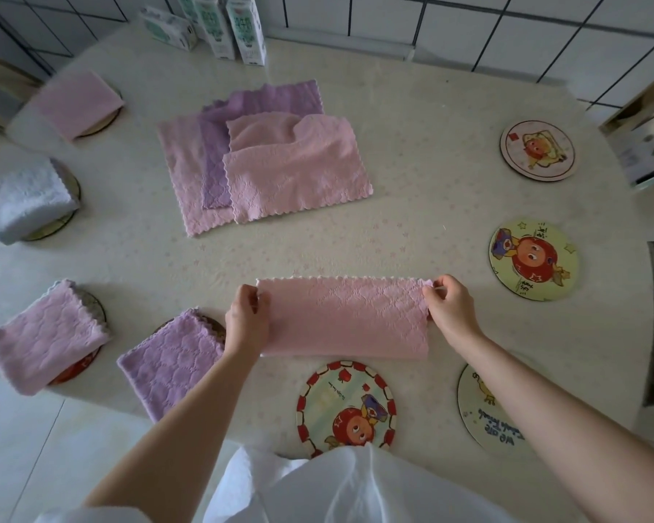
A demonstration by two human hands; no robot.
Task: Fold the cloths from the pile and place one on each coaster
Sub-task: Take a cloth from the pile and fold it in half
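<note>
While folded cloths hide most of four left coasters (98, 310), the left hand (247, 322) and right hand (451, 308) pinch a quilted, scallop-edged pink cloth (343, 318), doubled near centre.

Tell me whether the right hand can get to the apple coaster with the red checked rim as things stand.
Probably yes. The coaster lies bare just below the pink cloth, with nothing on it or across the path. But the right hand is pinching the cloth's end, as is the left hand, so it must let go or carry the cloth along.
</note>
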